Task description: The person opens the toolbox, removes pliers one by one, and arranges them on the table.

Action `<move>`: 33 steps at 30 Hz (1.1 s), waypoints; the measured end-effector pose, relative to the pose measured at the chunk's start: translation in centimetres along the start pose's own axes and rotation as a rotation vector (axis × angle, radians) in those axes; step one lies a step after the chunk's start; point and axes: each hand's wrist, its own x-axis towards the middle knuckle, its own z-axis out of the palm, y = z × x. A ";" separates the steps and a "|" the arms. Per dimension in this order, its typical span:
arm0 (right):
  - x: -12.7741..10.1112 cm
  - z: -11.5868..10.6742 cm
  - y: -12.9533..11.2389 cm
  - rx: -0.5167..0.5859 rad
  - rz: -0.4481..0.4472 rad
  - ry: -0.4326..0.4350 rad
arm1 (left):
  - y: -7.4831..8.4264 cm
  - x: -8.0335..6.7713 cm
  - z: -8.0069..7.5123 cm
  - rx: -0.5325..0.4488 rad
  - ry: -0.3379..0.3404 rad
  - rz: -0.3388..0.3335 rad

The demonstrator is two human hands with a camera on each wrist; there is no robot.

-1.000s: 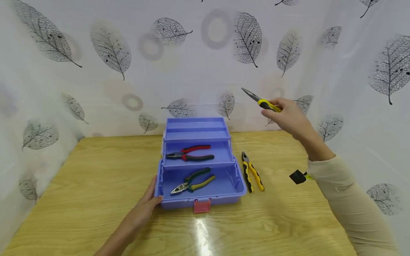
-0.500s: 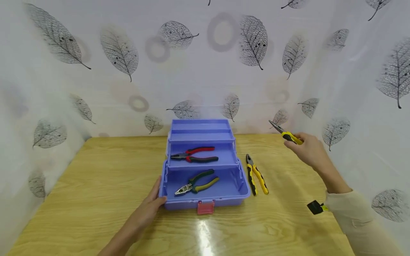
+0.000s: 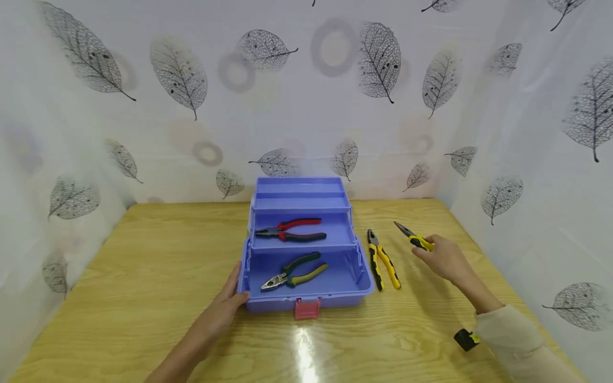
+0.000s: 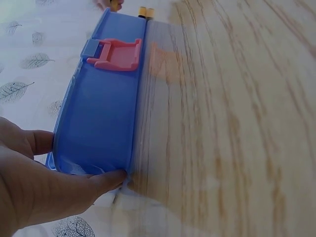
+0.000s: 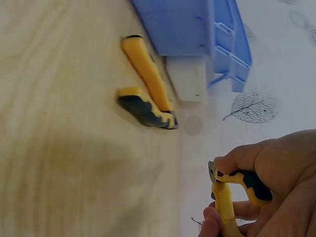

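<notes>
Fingers of the left hand (image 3: pixel 221 311) are laid nearly straight against the near left corner of the blue toolbox (image 3: pixel 354 287), thumb on its front wall, so the box is steadied rather than gripped. A pink latch (image 3: pixel 307 308) hangs at the near front edge. Green-and-yellow combination pliers (image 3: pixel 292 272) lie in the bottom compartment; red-and-black long-nose pliers (image 3: pixel 289 230) rest in the raised tray beyond. Just right of the box, yellow-and-black pliers (image 3: pixel 381 259) lie on the wooden surface (image 3: pixel 143 266). Farther right, the right hand (image 3: pixel 442 260) is curled round the handles of yellow-handled needle-nose pliers (image 3: pixel 413 239), held low above the surface, tip pointing far-left.

Risk is judged mainly at that grip: only the handle ends are pinched, so the tool could swivel or slip. Its tip could also strike the loose pliers beside the box. With only light pressure from the left, the box could be slid by a knock against its right wall.
</notes>
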 end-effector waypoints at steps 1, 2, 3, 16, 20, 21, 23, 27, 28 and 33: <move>0.0 0.3 0.0 0.000 0.010 -0.013 | 0.0 0.0 0.0 -0.001 -0.002 0.002; 0.0 0.6 0.1 0.002 0.019 -0.023 | 0.0 0.1 0.0 -0.002 -0.004 0.006; 0.0 0.9 0.1 0.005 0.031 -0.032 | 0.1 0.1 0.0 -0.003 -0.005 0.008; 0.4 3.8 -0.1 0.007 0.044 -0.031 | 0.1 0.1 -0.1 0.013 -0.006 0.004; 0.2 4.4 0.1 -0.006 0.031 -0.015 | 0.0 0.0 -0.1 0.004 -0.008 0.005; 0.2 4.5 0.1 -0.006 0.032 -0.013 | 0.0 0.0 -0.1 0.001 -0.010 0.007; 0.1 4.6 0.0 -0.006 0.040 -0.008 | 0.0 0.0 -0.1 0.001 -0.012 0.006; -0.2 4.9 -0.4 -0.011 0.071 -0.007 | 0.0 0.0 -0.2 0.009 -0.014 -0.001; -0.3 5.0 -0.4 -0.017 0.077 -0.007 | 0.0 0.0 -0.2 0.011 -0.014 -0.003; -0.4 5.3 -0.6 -0.070 0.080 0.000 | 0.0 0.0 -0.2 0.010 -0.013 -0.010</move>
